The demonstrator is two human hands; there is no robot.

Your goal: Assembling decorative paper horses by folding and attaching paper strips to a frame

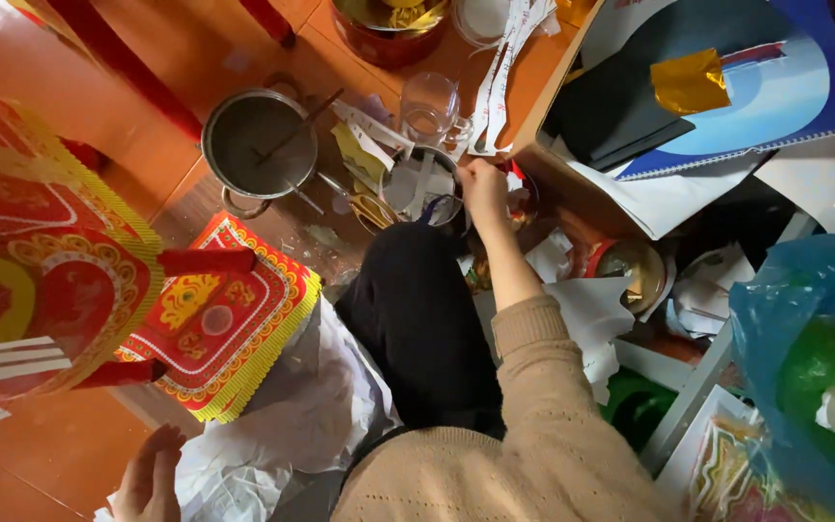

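- The right hand (pixel 483 184) reaches forward, fingers curled at the rim of a small metal bowl (pixel 417 184) on the floor; whether it grips anything cannot be told.
- That bowl holds white paper strips standing in it, and it sits just before the person's black-clad knee.
- The left hand (pixel 150 476) lies open and flat, fingers spread, holding nothing, on crumpled white paper (pixel 282 425) at the near edge of the floor.
- A round steel pot (pixel 259 145) stands left of the bowl, with a thin stick lying across its grey inside.
- A clear glass mug (pixel 429 106) stands just behind the bowl, seemingly empty.
- A red-and-gold tin (pixel 388 29) sits at the far edge.
- A stack of red and yellow patterned paper sheets (pixel 219 324) lies left of the knee.
- A blue plastic bag (pixel 804 358) bulges at the right, something green inside.
- A blue spiral-bound pad (pixel 775 87) carries a gold foil piece (pixel 690 82).
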